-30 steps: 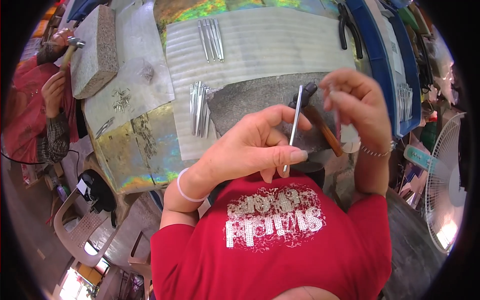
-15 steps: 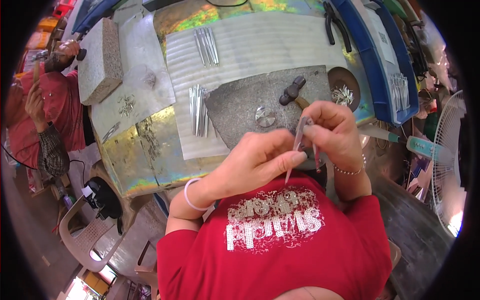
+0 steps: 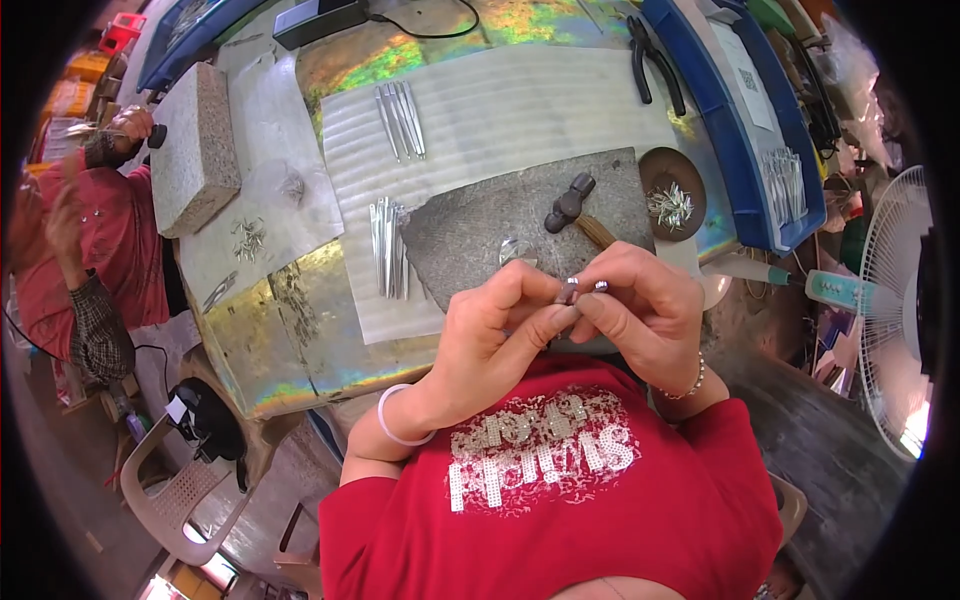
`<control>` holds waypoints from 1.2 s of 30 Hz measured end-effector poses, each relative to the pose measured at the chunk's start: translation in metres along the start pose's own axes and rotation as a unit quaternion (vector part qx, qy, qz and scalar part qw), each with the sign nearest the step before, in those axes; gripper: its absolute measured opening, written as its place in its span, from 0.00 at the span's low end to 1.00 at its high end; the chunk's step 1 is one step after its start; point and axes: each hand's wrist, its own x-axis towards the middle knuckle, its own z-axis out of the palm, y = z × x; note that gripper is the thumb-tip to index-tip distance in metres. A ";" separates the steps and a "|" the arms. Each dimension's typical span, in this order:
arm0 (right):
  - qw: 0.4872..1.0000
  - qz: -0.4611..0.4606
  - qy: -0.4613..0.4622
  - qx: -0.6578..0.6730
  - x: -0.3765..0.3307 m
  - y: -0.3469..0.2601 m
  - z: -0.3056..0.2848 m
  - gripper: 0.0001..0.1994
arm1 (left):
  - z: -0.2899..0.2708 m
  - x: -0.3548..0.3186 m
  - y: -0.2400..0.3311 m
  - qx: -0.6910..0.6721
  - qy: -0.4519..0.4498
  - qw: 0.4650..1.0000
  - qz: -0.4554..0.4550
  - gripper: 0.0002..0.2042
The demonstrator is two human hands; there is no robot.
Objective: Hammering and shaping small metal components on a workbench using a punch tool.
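Observation:
My left hand, with a pale band at its wrist, and my right hand, with a beaded bracelet, meet in front of my red shirt. Each pinches a slim metal strip between thumb and forefinger. One shiny tip rises from the left fingers, another from the right. Fingers cover the rest, so I cannot tell whether the strips are joined. Just beyond lies a grey stone slab, bearing a hammer and a round metal disc, partly hidden by my left hand.
Slender metal strips lie in two groups on white foam. A brown dish holds small metal pins. Black-handled pliers and a blue tray are at right, near a fan. A co-worker sits left by a stone block.
My hands have come level, fingertips together. The long strip that slanted down between them is now mostly hidden, with two shiny tips pointing up. The co-worker's raised hand is blurred.

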 end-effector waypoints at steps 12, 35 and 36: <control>0.982 -0.078 0.005 -0.170 0.003 -0.003 -0.001 0.07 | -0.003 0.003 0.001 0.068 -0.024 0.997 0.032 0.06; 0.990 0.124 0.052 0.051 0.002 0.000 -0.003 0.05 | 0.002 0.013 0.009 0.064 -0.083 0.990 -0.095 0.04; 0.989 0.119 0.063 0.063 0.002 0.005 -0.005 0.05 | 0.003 0.016 0.008 0.025 -0.085 0.988 -0.125 0.05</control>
